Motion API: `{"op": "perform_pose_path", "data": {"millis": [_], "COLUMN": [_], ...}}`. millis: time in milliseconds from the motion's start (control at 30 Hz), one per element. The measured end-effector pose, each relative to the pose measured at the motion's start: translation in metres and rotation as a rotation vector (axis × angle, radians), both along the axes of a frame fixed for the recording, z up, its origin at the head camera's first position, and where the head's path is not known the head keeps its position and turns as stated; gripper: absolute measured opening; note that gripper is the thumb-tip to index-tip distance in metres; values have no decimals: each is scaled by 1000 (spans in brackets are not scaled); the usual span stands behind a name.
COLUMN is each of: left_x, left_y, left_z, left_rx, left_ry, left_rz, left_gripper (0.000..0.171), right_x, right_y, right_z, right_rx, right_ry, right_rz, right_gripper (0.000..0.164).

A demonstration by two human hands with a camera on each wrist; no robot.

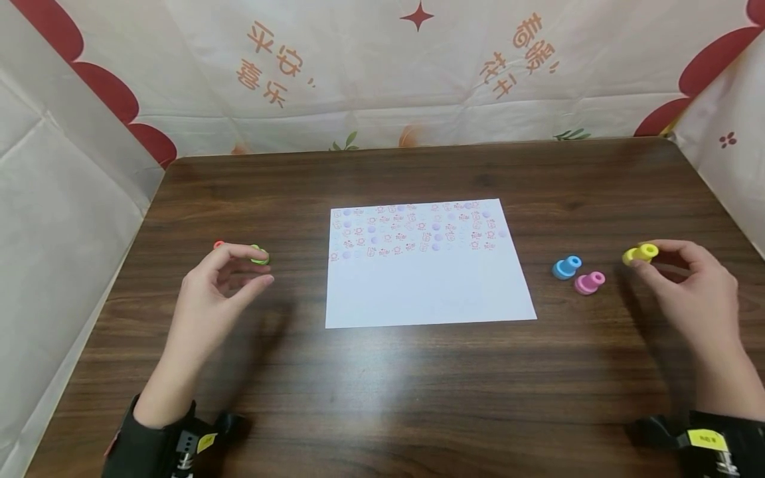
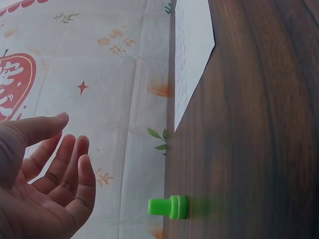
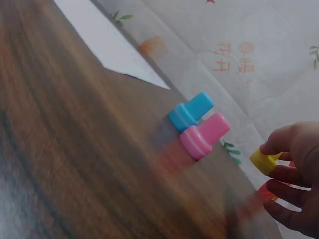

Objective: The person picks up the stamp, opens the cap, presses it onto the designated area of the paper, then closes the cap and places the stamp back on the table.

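Observation:
My right hand (image 1: 696,285) pinches a yellow stamp (image 3: 263,162) between thumb and fingers, at the right of the table. Beside it stand a blue stamp (image 1: 566,267) and a pink stamp (image 1: 590,283), both with their knobs up. At the left, my left hand (image 1: 218,285) hovers with its thumb and fingers apart, holding nothing. Just beyond its fingers is a green stamp (image 2: 169,207), partly hidden in the head view. A bit of a red piece (image 1: 218,243) peeks out behind the left hand.
A white sheet of paper (image 1: 427,292) lies mid-table, its upper half covered in rows of small red and purple prints. Something red (image 3: 268,191) shows behind the right fingers. A printed white cloth (image 1: 370,79) hangs beyond the brown table's (image 1: 382,398) far edge.

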State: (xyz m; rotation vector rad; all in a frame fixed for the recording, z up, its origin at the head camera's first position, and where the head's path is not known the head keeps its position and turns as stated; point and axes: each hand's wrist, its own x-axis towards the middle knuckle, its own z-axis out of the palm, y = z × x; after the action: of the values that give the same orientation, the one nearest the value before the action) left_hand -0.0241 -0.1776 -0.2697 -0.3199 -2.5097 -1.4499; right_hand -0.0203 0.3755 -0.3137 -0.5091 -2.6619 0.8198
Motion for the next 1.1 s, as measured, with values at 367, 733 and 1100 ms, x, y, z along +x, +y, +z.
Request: {"op": "perform_pose_path", "data": {"millis": [367, 733, 1100], "left_x": [-3, -18, -39], "left_y": [-17, -39, -62], "left_z": [3, -1, -7], "left_rx": [-57, -106, -412], "left_ry": [14, -12, -44], "left_rz": [77, 169, 251], "left_gripper": [29, 27, 30], "right_x": [-2, -3, -5], "right_y": [1, 2, 5], "right_z": [-6, -10, -17], "right_rx": [19, 29, 82], "right_ry": [-94, -144, -138], "right_rz": [61, 101, 124], "right_gripper": [46, 46, 45]}}
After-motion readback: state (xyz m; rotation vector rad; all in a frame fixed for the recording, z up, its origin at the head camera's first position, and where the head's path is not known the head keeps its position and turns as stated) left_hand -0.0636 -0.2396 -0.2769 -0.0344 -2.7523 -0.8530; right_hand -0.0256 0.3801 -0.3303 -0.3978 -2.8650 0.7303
